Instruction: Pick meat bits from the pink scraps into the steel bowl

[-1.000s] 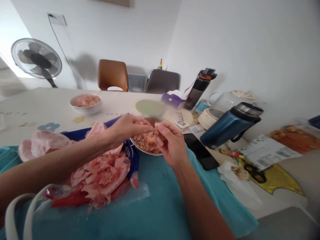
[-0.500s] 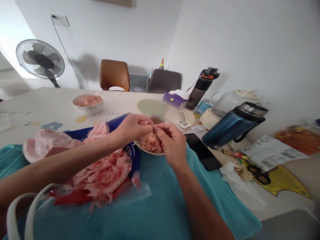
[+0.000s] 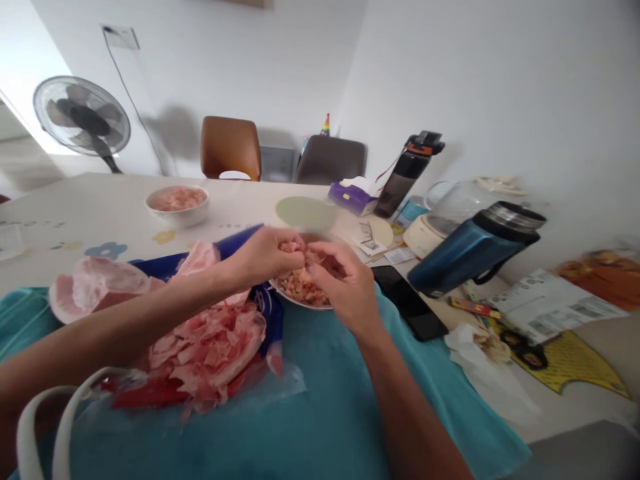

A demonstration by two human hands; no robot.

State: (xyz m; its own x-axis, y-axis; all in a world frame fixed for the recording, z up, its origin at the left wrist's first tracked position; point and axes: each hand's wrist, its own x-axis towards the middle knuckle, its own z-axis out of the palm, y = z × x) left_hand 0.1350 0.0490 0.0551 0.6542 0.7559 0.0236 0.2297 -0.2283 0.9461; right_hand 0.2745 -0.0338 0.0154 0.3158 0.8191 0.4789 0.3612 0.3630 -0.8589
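Note:
Over a bowl (image 3: pixel 327 308) of loose pink pomelo pulp (image 3: pixel 300 288), both my hands meet fingertip to fingertip. My left hand (image 3: pixel 273 255) pinches a small piece of pomelo flesh (image 3: pixel 291 247), partly covered by the fingers. My right hand (image 3: pixel 347 283) is curled at the other side of that piece, thumb and fingertips closing on it. Below my left forearm lies a heap of peeled pomelo membranes (image 3: pixel 207 350) on a blue and red plastic bag. A larger chunk of pomelo (image 3: pixel 100 287) sits to the left, partly behind the forearm.
A white bowl (image 3: pixel 177 207) of pink pulp stands farther back. On the right are a phone (image 3: pixel 413 303), a tilted-looking blue flask (image 3: pixel 470 253), a dark bottle (image 3: pixel 407 173), a glass kettle (image 3: pixel 463 200) and black scissors (image 3: pixel 525 350). A teal cloth (image 3: pixel 330 393) covers the near side.
The strip of flesh that hung below my right fingers no longer shows there. My right fingers have spread slightly over the bowl; my left hand stays nearly in place. The view shifted slightly.

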